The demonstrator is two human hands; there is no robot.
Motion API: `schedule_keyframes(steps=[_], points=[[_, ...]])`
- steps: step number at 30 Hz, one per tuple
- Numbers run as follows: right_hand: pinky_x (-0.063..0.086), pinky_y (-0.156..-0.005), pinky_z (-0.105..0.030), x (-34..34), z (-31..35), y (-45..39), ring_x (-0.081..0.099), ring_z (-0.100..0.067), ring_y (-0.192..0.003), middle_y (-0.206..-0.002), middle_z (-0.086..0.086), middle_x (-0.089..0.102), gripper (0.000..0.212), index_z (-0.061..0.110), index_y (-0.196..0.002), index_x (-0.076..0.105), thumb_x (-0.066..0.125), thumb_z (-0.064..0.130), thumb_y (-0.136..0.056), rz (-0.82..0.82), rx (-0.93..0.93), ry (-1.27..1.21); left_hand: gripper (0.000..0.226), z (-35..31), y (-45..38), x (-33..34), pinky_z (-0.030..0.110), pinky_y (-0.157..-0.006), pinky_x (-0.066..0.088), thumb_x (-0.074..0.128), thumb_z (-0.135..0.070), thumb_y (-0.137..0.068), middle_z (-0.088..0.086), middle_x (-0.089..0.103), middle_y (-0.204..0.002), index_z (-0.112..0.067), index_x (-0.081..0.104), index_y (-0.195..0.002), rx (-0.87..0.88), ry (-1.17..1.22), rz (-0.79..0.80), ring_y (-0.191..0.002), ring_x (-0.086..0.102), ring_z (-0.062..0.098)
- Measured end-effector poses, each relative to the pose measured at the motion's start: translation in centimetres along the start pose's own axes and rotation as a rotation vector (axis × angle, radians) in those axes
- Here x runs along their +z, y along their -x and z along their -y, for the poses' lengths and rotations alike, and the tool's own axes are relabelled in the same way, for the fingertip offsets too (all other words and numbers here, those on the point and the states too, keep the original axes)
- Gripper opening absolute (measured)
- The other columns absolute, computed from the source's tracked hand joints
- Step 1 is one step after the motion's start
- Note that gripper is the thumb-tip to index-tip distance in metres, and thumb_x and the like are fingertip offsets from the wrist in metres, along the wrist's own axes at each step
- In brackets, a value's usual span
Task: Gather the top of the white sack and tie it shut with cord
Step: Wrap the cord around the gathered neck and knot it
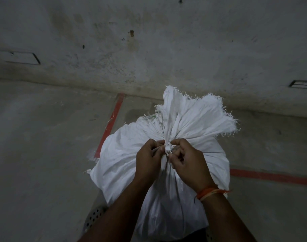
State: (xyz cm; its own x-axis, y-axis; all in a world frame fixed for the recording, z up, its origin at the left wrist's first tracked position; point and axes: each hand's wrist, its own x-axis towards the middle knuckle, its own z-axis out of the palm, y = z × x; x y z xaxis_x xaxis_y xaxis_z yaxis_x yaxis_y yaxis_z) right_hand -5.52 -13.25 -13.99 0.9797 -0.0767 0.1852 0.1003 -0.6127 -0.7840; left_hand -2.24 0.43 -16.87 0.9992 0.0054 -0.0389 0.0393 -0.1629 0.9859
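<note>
Looking at the white sack (159,172), it sits dead center-low in my view, standing on the concrete floor (35,154), top bunched into a neck with the frayed mouth fanning out toward 1 o'clock. A white cord (167,148) is wrapped at the neck. My left hand (148,159) pinches a cord end from 9 o'clock, my right hand (187,163) is closed on the cord from 3 o'clock, orange thread band (209,193) on that wrist. Red floor lines (112,119) run out at 11 and 3. Stained wall (149,41) up at 12.

Bare floor (44,154) around sack (124,154); wall (149,49) beyond.
</note>
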Motion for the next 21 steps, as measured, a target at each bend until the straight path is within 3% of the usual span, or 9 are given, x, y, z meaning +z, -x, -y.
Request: schedule_keyframes(steps=[2, 5, 11, 17, 21], points=[[0.042, -0.061, -0.004, 0.2, 0.2, 0.0, 0.062, 0.006, -0.066, -0.063, 0.013, 0.058, 0.028, 0.020, -0.119, 0.064, 0.066, 0.018, -0.091, -0.032, -0.017, 0.028, 0.008, 0.1, 0.0, 0.1, 0.035, -0.094, 0.059, 0.063, -0.007, -0.095, -0.007, 0.074, -0.115, -0.006, 0.064, -0.087, 0.000, 0.010, 0.006, -0.101, 0.071, 0.001], [0.041, -0.063, -0.003, 0.5, 0.1, 0.0, 0.060, 0.004, -0.067, -0.063, 0.013, 0.056, 0.031, 0.018, -0.124, 0.066, 0.064, 0.019, -0.093, -0.041, -0.015, 0.046, 0.007, 0.2, 0.0, 0.2, 0.039, -0.096, 0.058, 0.064, -0.008, -0.095, -0.005, 0.073, -0.118, -0.006, 0.065, -0.088, -0.005, 0.012, 0.009, -0.105, 0.071, 0.004], [0.057, -0.074, -0.026, 0.4, -1.0, -0.3, 0.066, -0.008, -0.069, -0.069, 0.006, 0.066, 0.034, 0.024, -0.127, 0.067, 0.066, 0.020, -0.093, 0.031, 0.016, -0.016, 0.007, 0.1, -0.2, -0.1, 0.033, -0.095, 0.058, 0.065, -0.010, -0.094, -0.005, 0.071, -0.124, -0.005, 0.066, -0.090, -0.006, 0.002, 0.048, -0.103, 0.069, -0.003], [0.045, -0.083, -0.003, 0.1, -1.4, -0.6, 0.065, 0.003, -0.097, -0.094, 0.012, 0.072, 0.027, 0.021, -0.114, 0.074, 0.075, 0.021, -0.087, 0.000, 0.004, -0.079, 0.008, 0.0, -0.3, -0.3, 0.040, -0.098, 0.057, 0.067, -0.011, -0.093, -0.007, 0.071, -0.123, -0.003, 0.066, -0.090, -0.017, 0.001, 0.067, -0.106, 0.070, 0.002], [0.047, -0.070, -0.006, 0.8, -1.1, -0.7, 0.066, -0.001, -0.082, -0.080, 0.009, 0.072, 0.015, 0.022, -0.098, 0.075, 0.078, 0.022, -0.083, -0.059, 0.032, -0.096, 0.007, -0.2, -0.2, -0.3, 0.039, -0.099, 0.057, 0.066, -0.010, -0.094, -0.007, 0.070, -0.125, -0.005, 0.066, -0.090, -0.022, -0.011, 0.080, -0.107, 0.069, 0.002]])
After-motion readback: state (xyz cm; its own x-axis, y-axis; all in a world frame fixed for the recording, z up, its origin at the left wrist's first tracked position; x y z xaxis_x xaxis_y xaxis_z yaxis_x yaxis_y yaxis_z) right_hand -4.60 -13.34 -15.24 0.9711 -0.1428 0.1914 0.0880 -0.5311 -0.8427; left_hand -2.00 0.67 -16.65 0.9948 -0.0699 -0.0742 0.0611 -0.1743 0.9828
